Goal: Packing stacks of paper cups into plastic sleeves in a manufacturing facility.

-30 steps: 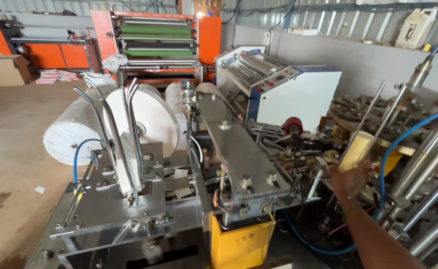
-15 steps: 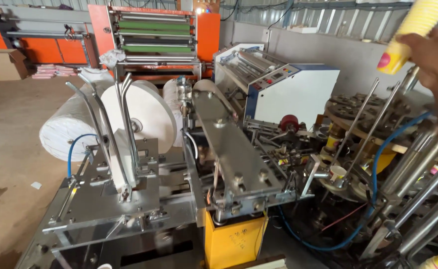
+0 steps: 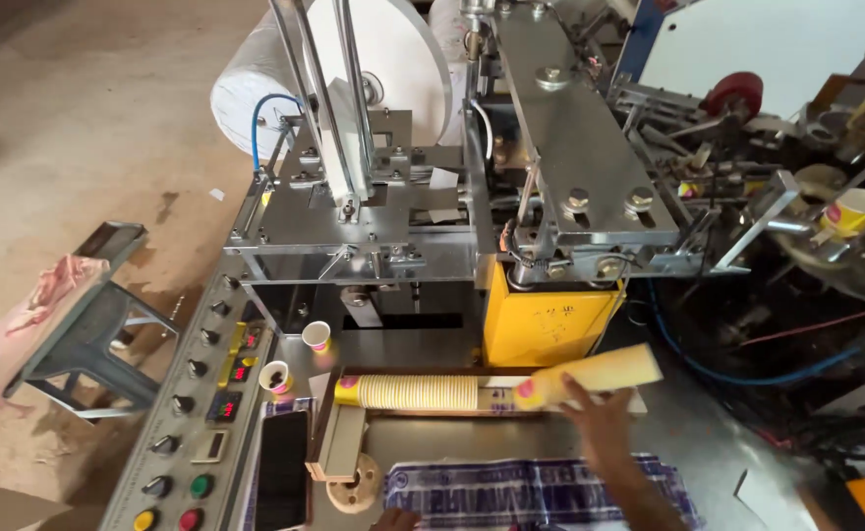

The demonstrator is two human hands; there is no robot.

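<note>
At the far left a stool [image 3: 88, 324] with a pink cloth [image 3: 29, 320] draped on it stands on bare floor [image 3: 88, 118], which lies open all the way up that side. Just right of the stool runs the slanted control panel [image 3: 201, 413], its knobs and buttons in a row along the left edge of the table [image 3: 423, 349]. Two small cups [image 3: 316, 336] stand on the table beside the panel, apart from each other, and a dark phone [image 3: 282, 470] lies below them. Above, the paper roll [image 3: 256, 79] and the steel machine frame [image 3: 374, 236] overhang the table's back edge.

In the middle a stack of cups [image 3: 408, 391] lies on its side in a low tray [image 3: 339, 433]. Right of it, touching end to end, lies a second, yellow cup stack [image 3: 590, 376], tilted up to the right. The right hand [image 3: 600, 418] has its grip closed round the lower end of this stack, fingers wrapped from below. At the bottom edge only a fingertip of the left hand [image 3: 393, 518] shows, next to a printed bag [image 3: 541, 492]; I cannot tell how its grip stands.

Behind stands a yellow box [image 3: 546, 320]. To the right the space is crowded with blue hoses [image 3: 747, 374] and rods, and a single cup [image 3: 855, 209] sits in the turret.
</note>
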